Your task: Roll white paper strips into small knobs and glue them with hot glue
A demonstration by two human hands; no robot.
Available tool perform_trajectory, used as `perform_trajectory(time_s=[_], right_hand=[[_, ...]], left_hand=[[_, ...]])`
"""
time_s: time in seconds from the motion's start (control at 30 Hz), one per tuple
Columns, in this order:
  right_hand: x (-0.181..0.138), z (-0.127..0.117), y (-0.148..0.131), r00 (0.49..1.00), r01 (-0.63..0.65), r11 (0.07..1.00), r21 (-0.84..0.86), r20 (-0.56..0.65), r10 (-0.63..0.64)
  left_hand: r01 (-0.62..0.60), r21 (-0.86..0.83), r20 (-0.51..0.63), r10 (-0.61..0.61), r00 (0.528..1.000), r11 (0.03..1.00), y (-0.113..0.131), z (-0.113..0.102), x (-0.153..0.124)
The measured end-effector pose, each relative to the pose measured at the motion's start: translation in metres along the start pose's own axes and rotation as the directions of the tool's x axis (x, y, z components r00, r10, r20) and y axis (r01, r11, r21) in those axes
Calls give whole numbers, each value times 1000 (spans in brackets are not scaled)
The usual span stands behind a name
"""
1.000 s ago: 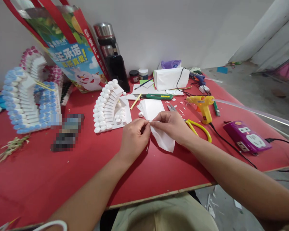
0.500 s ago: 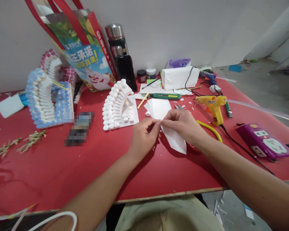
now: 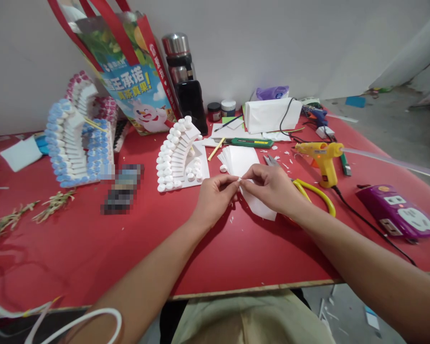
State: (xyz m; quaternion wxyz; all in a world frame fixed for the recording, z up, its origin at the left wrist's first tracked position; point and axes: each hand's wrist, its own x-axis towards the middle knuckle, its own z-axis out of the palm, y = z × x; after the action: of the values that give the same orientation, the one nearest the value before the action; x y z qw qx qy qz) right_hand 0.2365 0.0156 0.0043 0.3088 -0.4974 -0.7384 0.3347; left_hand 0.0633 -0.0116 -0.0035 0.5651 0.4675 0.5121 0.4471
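Both of my hands meet over the middle of the red table. My left hand pinches the upper end of a white paper strip, thumb against fingers. At the same end my right hand is closed on the strip too, and the rest of it slants down under that hand. The fingertips hide how the end is folded or rolled. Behind them lies a fanned stack of white paper. To the left stands a white curved model covered with small white rolls. Yellow-handled scissors lie partly under my right wrist.
A yellow glue gun and a purple power socket with cords are on the right. A green cutter lies behind the paper. Blue-edged model, phone-like blurred object, shopping bag and flask stand or lie leftward and back.
The view has shifted slightly, so the table things appear a little further right. My hands keep their pinch on the paper, and its free end has swung up a little.
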Motion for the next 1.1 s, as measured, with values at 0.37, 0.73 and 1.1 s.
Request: perform_trajectory(time_s=[0.37, 0.73, 1.1], right_hand=[[1, -27, -5, 999, 31, 990, 139, 34, -36], [16, -22, 1, 748, -662, 290, 691, 634, 197], [8, -20, 8, 785, -589, 368, 720, 617, 50]], left_hand=[[-73, 127, -84, 85, 993, 989, 3, -8, 5], [-316, 106, 57, 312, 948, 943, 9, -15, 4], [-601, 391, 167, 588, 791, 697, 8, -20, 6]])
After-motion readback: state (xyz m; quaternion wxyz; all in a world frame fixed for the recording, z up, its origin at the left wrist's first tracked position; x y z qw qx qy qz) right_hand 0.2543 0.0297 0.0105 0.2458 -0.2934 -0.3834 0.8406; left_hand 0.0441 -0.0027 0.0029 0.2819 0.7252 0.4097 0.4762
